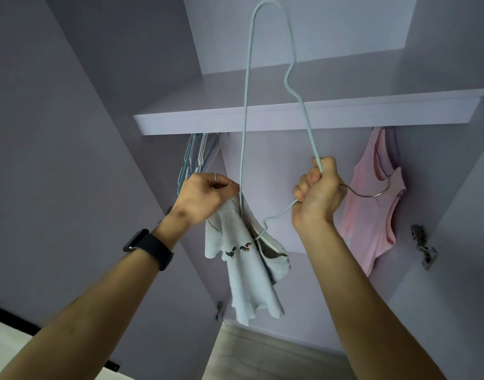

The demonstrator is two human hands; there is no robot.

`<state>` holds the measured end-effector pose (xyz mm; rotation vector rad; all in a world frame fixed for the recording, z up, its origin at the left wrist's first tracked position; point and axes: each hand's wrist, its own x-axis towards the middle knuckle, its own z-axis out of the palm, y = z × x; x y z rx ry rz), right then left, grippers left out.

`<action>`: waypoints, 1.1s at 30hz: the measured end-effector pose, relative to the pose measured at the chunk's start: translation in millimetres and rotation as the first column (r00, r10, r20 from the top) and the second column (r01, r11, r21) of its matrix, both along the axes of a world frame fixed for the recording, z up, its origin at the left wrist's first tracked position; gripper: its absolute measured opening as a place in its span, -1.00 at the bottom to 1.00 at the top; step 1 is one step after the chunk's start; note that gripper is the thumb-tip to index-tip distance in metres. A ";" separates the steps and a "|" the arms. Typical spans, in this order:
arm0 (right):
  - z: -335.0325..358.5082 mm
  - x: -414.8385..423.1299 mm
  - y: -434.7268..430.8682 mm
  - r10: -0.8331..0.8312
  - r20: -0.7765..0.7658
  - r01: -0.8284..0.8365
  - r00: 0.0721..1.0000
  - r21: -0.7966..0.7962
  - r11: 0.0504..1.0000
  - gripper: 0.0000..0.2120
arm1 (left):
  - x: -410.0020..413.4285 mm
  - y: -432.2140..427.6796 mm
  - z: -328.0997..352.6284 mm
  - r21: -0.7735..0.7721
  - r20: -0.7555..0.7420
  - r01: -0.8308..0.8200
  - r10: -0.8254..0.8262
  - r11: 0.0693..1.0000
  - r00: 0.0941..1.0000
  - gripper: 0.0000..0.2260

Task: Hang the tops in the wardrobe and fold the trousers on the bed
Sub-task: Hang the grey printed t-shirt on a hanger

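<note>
Left hand [208, 192] pinches small grey dachshund-print top [249, 270], centre frame; right hand [316, 194] grips pale blue wire hanger [245, 105], threaded in. Pink sleeveless top [372, 215] hung already, right (trousers unseen, pending).

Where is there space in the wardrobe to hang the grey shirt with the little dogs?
The open stretch under the shelf, between the bunch of empty hangers on the left and the pink top on the right. The left end is crowded with hangers; the pink top fills the right end. The rail is hidden behind the shelf edge.
</note>
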<state>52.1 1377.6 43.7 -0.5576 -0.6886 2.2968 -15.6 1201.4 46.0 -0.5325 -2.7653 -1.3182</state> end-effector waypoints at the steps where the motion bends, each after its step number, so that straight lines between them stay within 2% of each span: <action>1: -6.0 -2.3 -1.9 0.011 0.013 -0.012 1.000 0.020 1.000 -0.69 | -0.5 -1.8 1.3 0.008 0.003 -0.002 0.002 1.000 1.000 -0.96; 6: -29.5 -8.2 -1.5 0.037 0.047 -0.041 0.998 0.093 0.995 -0.63 | -0.9 -14.8 6.8 0.073 0.029 -0.028 0.026 0.997 0.999 -0.94; 10: -41.0 -9.3 6.8 0.038 0.058 -0.045 0.998 0.123 0.991 -0.71 | 0.3 -21.4 13.7 0.173 0.037 -0.050 0.045 0.984 0.998 -0.94; 13: -40.0 -8.3 14.7 0.030 0.072 -0.033 0.997 0.052 0.998 -0.71 | 0.4 -24.4 15.3 0.143 0.037 -0.076 0.072 0.987 0.997 -0.93; 16: -23.9 -5.1 29.8 0.002 0.008 -0.002 1.000 -0.025 1.000 -0.76 | 1.8 -25.2 13.5 0.080 0.020 -0.092 0.091 0.993 0.996 -0.93; 25: -8.7 0.8 40.2 0.017 -0.029 -0.019 0.999 -0.039 0.999 -0.77 | 4.5 -21.9 17.4 0.021 -0.013 -0.107 0.108 0.994 0.994 -0.93; 33: -14.3 1.5 29.5 0.065 -0.018 -0.066 0.998 -0.058 0.996 -0.76 | 9.5 -24.5 23.9 0.056 -0.012 -0.092 0.093 0.994 0.996 -0.95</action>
